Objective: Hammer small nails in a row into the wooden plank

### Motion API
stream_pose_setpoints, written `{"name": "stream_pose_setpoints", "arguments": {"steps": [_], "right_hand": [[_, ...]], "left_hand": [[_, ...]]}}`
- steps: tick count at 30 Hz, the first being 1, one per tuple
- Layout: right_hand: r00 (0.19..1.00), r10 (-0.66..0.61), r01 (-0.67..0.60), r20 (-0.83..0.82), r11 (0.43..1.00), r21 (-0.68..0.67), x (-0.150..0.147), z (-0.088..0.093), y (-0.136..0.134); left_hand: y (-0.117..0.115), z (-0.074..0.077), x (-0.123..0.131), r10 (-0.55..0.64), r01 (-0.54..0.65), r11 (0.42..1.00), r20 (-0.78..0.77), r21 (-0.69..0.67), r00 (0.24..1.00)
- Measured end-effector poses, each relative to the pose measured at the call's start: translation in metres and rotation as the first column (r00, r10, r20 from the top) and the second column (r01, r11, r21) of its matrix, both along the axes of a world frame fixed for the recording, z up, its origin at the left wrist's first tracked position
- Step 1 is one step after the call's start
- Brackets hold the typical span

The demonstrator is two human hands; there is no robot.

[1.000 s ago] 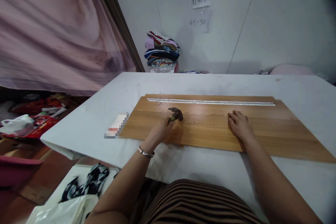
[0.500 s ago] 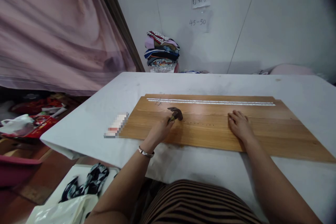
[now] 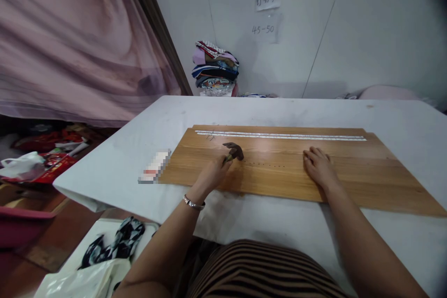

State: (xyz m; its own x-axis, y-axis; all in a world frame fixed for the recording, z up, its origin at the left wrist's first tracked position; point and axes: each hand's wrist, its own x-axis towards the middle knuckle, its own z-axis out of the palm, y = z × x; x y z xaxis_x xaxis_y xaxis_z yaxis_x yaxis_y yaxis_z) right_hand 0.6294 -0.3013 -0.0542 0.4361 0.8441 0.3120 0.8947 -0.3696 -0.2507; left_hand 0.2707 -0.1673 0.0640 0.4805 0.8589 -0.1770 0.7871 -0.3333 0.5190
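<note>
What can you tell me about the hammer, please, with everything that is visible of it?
The hammer has a dark, metal-looking head with a curved claw pointing left and a blunt end on the right. Only a short, yellowish stretch of handle shows; the left hand grips the rest and hides it. It is tilted over the left part of the wooden board, just left of a row of small dark marks. Whether its head touches the board cannot be told.
</note>
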Motion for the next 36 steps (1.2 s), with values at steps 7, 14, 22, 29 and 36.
{"name": "stream_pose_setpoints", "arguments": {"steps": [7,14,22,29,36], "right_hand": [[1.000,0.002,-0.002,0.008,1.000,0.001,-0.0003,0.0007,-0.0003],[1.000,0.006,-0.006,0.009,1.000,0.025,-0.0005,0.0000,-0.0002],[1.000,-0.010,0.010,0.013,1.000,-0.005,-0.0006,-0.0003,0.0003],[1.000,0.002,-0.002,0.013,1.000,0.001,-0.0010,0.0011,-0.0003],[1.000,0.010,-0.010,0.004,1.000,0.001,-0.0022,0.0042,-0.0005]], "left_hand": [[0.0002,-0.0013,0.0011,0.003,-0.003,1.000,-0.028,-0.002,1.000],[0.0028,-0.0040,-0.0017,0.012,-0.012,1.000,0.004,0.018,1.000],[-0.0014,-0.0003,0.0014,-0.006,0.006,1.000,-0.030,0.002,1.000],[-0.0004,0.0023,-0.0008,0.007,-0.007,1.000,-0.005,0.006,1.000],[-0.0006,0.0005,0.0006,-0.007,0.007,1.000,-0.030,0.005,1.000]]}}
